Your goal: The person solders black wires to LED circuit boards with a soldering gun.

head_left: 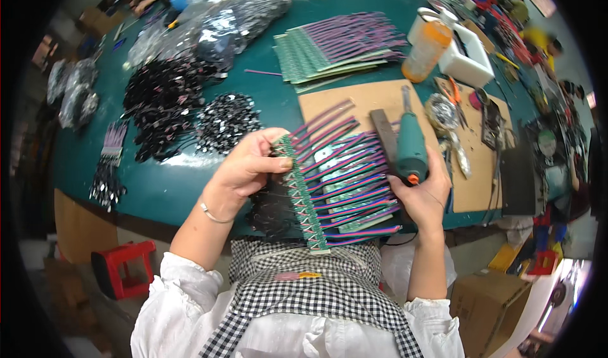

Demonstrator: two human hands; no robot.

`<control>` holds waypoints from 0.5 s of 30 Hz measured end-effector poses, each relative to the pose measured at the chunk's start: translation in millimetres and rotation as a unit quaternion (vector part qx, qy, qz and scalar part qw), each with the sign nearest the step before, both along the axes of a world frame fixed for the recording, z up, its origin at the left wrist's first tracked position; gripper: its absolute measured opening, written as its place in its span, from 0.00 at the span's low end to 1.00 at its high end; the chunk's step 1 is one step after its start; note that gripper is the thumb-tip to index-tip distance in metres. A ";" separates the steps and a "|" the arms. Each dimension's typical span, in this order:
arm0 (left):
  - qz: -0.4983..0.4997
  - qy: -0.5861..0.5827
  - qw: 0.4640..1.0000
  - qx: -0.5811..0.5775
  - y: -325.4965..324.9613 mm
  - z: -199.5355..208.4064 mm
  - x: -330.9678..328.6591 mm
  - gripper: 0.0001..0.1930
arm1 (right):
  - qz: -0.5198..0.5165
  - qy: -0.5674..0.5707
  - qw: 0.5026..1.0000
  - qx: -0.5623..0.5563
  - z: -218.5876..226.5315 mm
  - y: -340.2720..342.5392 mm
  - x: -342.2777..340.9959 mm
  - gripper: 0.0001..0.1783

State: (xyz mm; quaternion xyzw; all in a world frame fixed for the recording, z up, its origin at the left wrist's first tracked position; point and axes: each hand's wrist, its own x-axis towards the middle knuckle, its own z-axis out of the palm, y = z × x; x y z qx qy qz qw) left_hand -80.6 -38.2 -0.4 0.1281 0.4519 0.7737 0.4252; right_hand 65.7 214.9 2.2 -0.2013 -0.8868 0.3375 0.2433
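Between the thumb and fingers of my left hand (256, 165) is the upper end of a long green circuit-board strip (301, 196). Rows of pink, blue and black ribbon wires (345, 196) run from its edge to the right. My right hand (423, 196) is closed about the rear end of a green-handled tool that looks like a soldering iron (411, 146), its metal tip pointing away from me. The right thumb lies close to the wire ends. More green boards show under the wires. A dark bar (383, 139) lies beside the tool on a brown board (316, 101).
Dark piles of small wired parts (161, 105) lie to the left. At the back is a stack of green boards with wires (342, 44). An orange bottle (427, 51), a white foam box (467, 60) and orange-handled pliers (454, 92) stand or lie at right. A red stool (123, 266) is below left.
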 end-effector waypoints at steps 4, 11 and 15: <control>0.164 0.094 0.982 -0.014 -98.4 42.5 3.2 0.19 | -0.007 -0.015 1.000 -0.015 -13.8 8.4 3.8 0.38; 0.489 0.280 0.815 -0.138 -287.6 122.4 21.4 0.14 | 0.048 0.066 0.988 -0.130 -19.5 4.2 7.2 0.37; 0.521 0.226 0.786 -0.245 -385.3 126.6 -14.3 0.09 | 0.021 0.026 0.991 -0.132 -25.0 7.7 10.0 0.37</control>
